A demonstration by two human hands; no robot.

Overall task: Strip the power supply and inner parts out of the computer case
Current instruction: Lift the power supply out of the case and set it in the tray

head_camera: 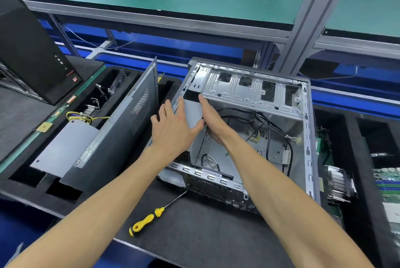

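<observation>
Two hands [190, 122], power supply [193, 114], no legible labels

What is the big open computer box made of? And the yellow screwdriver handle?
The computer case looks like bare sheet metal: dull silver, thin, with stamped ribs and punched holes. The screwdriver handle looks like smooth yellow plastic, perhaps rubbery; its thin shaft looks like shiny metal.

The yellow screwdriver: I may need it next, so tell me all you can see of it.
The yellow screwdriver lies flat and untouched on the dark foam mat, left of the case's near corner. Its handle looks like yellow plastic with black patches and a hole near the butt. The thin metal shaft points up and right, its tip at the computer case.
</observation>
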